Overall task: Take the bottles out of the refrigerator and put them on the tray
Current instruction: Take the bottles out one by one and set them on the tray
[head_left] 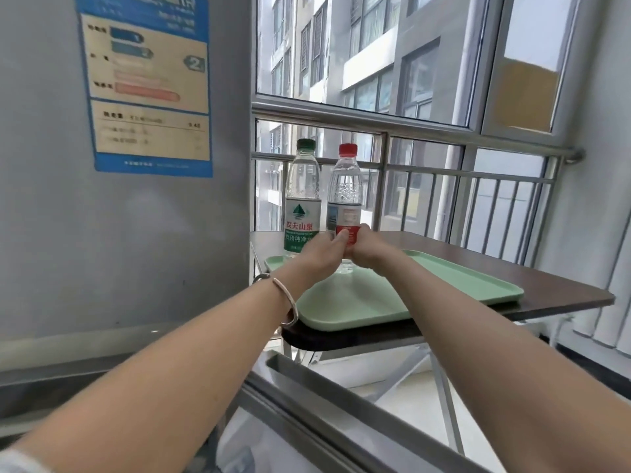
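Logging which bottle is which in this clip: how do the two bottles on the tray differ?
The green-capped bottle is wider, with a green-and-white label; the red-capped bottle is slimmer, its label red and white. Both hands, left hand and right hand, grip the red-capped one only. Both stand upright, clear, at the green tray's far-left corner.

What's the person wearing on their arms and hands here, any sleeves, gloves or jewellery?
Both forearms are bare, no gloves. The left hand and right hand show no rings that I can make out. The left wrist carries a thin pale band and a slim grey metallic bangle. A pale sleeve edge shows bottom left.
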